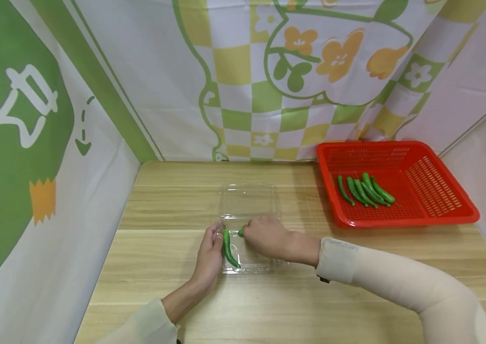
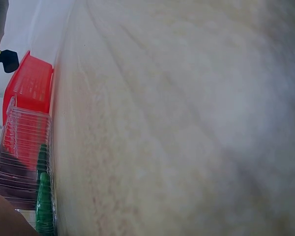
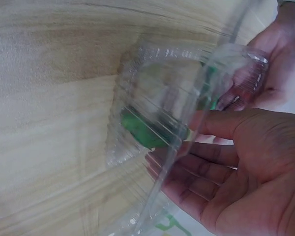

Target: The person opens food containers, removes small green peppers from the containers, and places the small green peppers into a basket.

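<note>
A clear plastic clamshell box [image 1: 249,200] lies open on the table, its lid folded toward the back. One green chili pepper [image 1: 228,248] rests lengthwise along the box's left side. My left hand [image 1: 209,255] holds the box's left wall, thumb at the rim. Over the right part of the box, my right hand [image 1: 266,236] pinches a second green chili pepper [image 3: 145,129]. In the head view only that pepper's end shows beyond the fingers. The right wrist view has it inside the box, behind the clear wall.
A red plastic basket [image 1: 397,223] stands at the back right, with several green chili peppers [image 1: 361,191] lying in its left part. The wooden table [image 1: 165,200] meets a patterned curtain [image 1: 234,95] at its back and left edges.
</note>
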`<state>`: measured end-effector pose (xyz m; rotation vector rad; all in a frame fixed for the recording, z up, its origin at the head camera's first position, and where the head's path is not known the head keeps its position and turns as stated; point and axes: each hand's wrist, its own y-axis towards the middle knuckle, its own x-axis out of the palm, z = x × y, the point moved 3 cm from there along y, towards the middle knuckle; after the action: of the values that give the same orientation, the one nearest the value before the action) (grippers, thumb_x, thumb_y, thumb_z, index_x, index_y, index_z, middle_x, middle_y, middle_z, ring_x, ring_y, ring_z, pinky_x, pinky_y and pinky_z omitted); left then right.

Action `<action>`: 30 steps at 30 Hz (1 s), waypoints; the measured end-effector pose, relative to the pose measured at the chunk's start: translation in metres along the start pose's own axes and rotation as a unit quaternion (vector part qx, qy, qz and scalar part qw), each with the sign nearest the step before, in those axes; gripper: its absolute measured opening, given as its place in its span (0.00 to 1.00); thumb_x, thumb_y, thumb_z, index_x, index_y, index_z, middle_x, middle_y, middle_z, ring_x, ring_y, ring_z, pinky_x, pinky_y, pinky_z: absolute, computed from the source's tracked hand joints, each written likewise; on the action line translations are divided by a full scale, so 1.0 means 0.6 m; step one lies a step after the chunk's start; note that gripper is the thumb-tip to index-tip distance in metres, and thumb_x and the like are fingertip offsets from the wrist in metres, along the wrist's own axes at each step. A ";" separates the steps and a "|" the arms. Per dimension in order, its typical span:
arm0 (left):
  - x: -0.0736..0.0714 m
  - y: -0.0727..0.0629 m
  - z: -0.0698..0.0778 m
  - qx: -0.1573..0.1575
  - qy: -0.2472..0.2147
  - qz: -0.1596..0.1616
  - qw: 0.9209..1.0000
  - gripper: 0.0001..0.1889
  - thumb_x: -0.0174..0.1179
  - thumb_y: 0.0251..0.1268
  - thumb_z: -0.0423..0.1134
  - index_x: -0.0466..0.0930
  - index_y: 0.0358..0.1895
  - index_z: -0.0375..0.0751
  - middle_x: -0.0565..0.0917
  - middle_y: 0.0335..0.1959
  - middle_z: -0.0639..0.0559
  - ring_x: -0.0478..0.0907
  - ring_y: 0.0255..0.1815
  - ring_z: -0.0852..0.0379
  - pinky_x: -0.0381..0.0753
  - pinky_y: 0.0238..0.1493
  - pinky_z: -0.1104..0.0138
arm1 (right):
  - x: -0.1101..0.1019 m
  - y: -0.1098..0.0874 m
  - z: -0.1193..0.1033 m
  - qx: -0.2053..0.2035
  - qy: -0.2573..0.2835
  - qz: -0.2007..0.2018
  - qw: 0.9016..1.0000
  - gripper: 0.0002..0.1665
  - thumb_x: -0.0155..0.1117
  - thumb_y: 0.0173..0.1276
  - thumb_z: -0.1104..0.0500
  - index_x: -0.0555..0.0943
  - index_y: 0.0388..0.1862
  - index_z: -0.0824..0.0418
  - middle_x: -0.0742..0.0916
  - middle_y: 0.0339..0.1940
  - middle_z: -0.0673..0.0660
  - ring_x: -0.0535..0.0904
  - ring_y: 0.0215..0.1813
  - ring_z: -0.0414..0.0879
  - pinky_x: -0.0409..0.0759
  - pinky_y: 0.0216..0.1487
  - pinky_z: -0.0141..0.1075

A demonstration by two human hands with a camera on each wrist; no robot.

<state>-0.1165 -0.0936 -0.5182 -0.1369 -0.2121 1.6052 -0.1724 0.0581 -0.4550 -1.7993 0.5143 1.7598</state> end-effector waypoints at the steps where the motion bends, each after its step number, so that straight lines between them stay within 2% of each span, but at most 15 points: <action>1: 0.000 0.001 0.000 0.000 0.000 0.002 1.000 0.25 0.35 0.89 0.34 0.54 0.82 0.34 0.56 0.85 0.37 0.51 0.86 0.40 0.50 0.87 0.49 | 0.002 0.000 -0.001 -0.001 -0.004 -0.002 1.000 0.05 0.68 0.74 0.63 0.90 0.42 0.58 0.91 0.34 0.54 0.83 0.30 0.43 0.87 0.28 0.33; 5: 0.001 0.002 -0.001 -0.002 0.001 0.007 1.000 0.25 0.35 0.89 0.33 0.55 0.82 0.34 0.57 0.85 0.38 0.52 0.86 0.40 0.51 0.87 0.49 | 0.009 0.000 -0.005 -0.006 -0.006 -0.008 1.000 0.06 0.69 0.73 0.64 0.89 0.45 0.58 0.91 0.37 0.54 0.85 0.33 0.45 0.89 0.32 0.32; 12: 0.001 0.001 0.001 -0.002 0.003 -0.001 1.000 0.25 0.34 0.89 0.34 0.53 0.82 0.34 0.55 0.86 0.37 0.49 0.87 0.40 0.48 0.88 0.49 | 0.017 0.004 -0.012 -0.021 -0.036 -0.007 0.999 0.10 0.72 0.65 0.68 0.88 0.43 0.58 0.90 0.36 0.53 0.83 0.33 0.43 0.86 0.31 0.29; 17: 0.000 0.000 0.000 0.001 0.004 -0.002 1.000 0.25 0.34 0.89 0.34 0.54 0.82 0.34 0.56 0.85 0.38 0.49 0.87 0.40 0.48 0.88 0.49 | 0.026 0.008 -0.021 -0.033 -0.094 -0.009 0.995 0.09 0.74 0.63 0.64 0.88 0.43 0.59 0.89 0.37 0.55 0.81 0.33 0.44 0.87 0.31 0.30; 22: 0.000 0.000 0.001 0.002 0.005 0.000 1.000 0.25 0.35 0.89 0.35 0.55 0.82 0.35 0.58 0.85 0.38 0.50 0.87 0.40 0.49 0.88 0.48 | 0.034 0.010 -0.024 -0.036 -0.149 0.012 0.988 0.06 0.73 0.65 0.62 0.89 0.42 0.59 0.88 0.34 0.54 0.80 0.31 0.42 0.85 0.27 0.29; 30: 0.000 0.000 0.001 0.001 0.006 -0.002 1.000 0.25 0.35 0.89 0.34 0.54 0.82 0.34 0.57 0.85 0.38 0.49 0.87 0.40 0.48 0.88 0.48 | 0.036 0.011 -0.024 -0.027 -0.144 0.016 0.989 0.07 0.71 0.67 0.64 0.87 0.43 0.61 0.87 0.33 0.54 0.79 0.30 0.42 0.84 0.26 0.27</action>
<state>-0.1168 -0.0934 -0.5173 -0.1438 -0.2013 1.5993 -0.1644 0.0464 -0.4774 -1.5407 0.3817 2.0298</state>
